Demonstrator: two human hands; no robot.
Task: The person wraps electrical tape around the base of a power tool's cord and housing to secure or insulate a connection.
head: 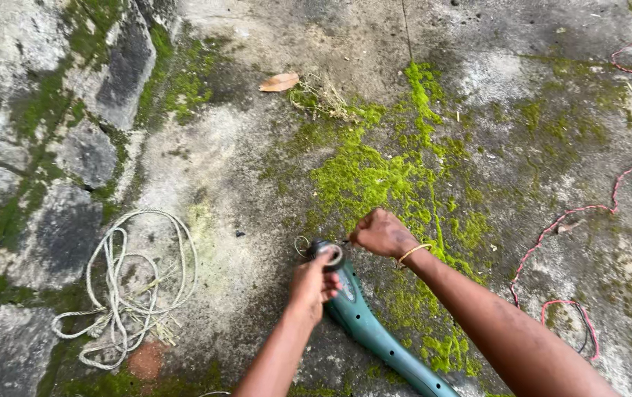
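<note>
Left hand (310, 285) curled around the head of the green tool (363, 323), low centre of frame; right hand (382, 232) fisted just above it, pinching something too small to tell. Probably best done by bracing the head firmly while working at the round cap (328, 254), touching the left fingertips.

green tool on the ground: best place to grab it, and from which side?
Probably the bare stretch of the green tool's long body, from above: it lies flat on the concrete, slim enough to wrap. The left hand and right hand already crowd the head end.
</note>
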